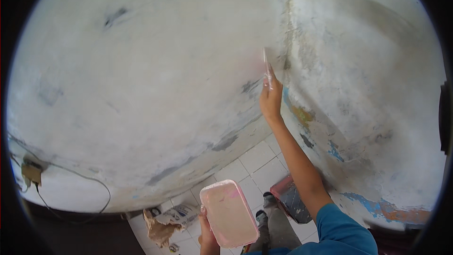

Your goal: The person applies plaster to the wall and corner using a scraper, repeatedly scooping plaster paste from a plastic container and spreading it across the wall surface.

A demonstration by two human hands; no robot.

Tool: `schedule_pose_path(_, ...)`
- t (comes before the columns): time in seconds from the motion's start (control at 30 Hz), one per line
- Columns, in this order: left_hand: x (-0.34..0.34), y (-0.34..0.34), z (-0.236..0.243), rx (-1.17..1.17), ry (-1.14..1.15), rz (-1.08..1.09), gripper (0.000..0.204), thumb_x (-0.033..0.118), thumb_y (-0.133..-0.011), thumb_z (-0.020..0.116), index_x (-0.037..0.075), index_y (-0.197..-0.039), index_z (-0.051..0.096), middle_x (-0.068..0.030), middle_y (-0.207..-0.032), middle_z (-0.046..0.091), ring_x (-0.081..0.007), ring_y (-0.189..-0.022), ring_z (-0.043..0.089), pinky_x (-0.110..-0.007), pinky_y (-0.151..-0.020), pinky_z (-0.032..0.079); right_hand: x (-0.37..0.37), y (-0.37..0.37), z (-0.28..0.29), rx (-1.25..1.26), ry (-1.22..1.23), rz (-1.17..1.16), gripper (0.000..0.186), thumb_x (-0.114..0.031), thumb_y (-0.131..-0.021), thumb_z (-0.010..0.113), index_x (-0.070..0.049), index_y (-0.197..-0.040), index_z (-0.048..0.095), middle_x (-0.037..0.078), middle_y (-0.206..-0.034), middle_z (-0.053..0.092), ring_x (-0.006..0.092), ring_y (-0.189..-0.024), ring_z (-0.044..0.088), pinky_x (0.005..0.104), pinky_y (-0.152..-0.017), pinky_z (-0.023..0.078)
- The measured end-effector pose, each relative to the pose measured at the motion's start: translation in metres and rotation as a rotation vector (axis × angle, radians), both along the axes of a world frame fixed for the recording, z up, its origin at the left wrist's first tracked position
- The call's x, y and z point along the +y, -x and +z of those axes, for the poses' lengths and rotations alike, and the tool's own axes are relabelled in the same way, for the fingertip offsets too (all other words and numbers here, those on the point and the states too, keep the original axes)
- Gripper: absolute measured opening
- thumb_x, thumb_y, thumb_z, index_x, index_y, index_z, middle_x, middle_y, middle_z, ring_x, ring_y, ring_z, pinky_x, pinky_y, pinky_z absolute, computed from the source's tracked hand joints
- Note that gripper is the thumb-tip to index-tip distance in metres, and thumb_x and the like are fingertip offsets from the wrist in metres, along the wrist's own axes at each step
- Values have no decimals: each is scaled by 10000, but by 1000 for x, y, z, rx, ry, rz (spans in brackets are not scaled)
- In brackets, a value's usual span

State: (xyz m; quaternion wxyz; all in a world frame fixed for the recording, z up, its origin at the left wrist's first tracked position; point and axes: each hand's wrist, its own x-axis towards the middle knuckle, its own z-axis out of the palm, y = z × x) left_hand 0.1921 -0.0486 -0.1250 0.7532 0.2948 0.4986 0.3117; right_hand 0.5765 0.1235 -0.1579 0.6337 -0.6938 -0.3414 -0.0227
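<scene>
Up by the wall corner, my right hand (pixel 271 99) is closed around the handle of a putty knife (pixel 266 61). Its thin blade is seen nearly edge-on and points upward at the grey-white wall (pixel 155 80); firm contact cannot be told. Low in the middle, my left hand (pixel 206 233) grips the left side of a pink rectangular tub (pixel 230 215). Pale smears coat the tub's rim, and its inner face looks beige. The tub hides part of my left fingers.
A side wall (pixel 368 89) with peeling blue paint meets the first at the corner. On the tiled floor (pixel 257 160) lie a red and dark bag-like object (pixel 292 198) and torn brown paper (pixel 160 229). A socket box (pixel 31 172) with loose cables hangs at left, above a dark surface (pixel 85 236).
</scene>
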Motion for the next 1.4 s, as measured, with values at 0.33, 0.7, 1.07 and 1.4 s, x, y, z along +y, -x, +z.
schedule_pose_path(0.33,-19,37,3,-28,-41,124,779,619,-926,520,41,-1442,430,-154,-1355,550,-289,-1189,577,-419,-990,497,-10,88,-35,-75,61,273,628,57,-876,542,-90,-1483,479,151,-1199,612,349,-1083,495,422,-985,423)
schedule_pose_path(0.7,-57,83,-20,-60,-52,132,733,614,-960,469,67,-1447,429,-146,-1367,543,-300,-1204,566,-437,-995,487,11,35,-28,-652,43,-120,612,45,-872,561,-123,-1458,510,173,-1483,510,363,-1259,528,455,-1068,381)
schedule_pose_path(1.07,-72,92,-41,-23,-37,157,725,619,-964,474,66,-1432,445,-141,-1356,549,-299,-1203,566,-445,-980,501,-2,19,32,-629,-63,-12,602,10,-877,570,-179,-1448,535,107,-1396,590,343,-1238,531,472,-1067,365)
schedule_pose_path(1.4,-84,54,-20,-156,-76,313,599,529,-1015,418,75,-1401,475,-109,-1315,587,-245,-1170,598,-394,-982,516,-39,36,-49,-641,283,244,477,-35,-907,594,-132,-1373,574,96,-1276,646,279,-1111,606,404,-944,452)
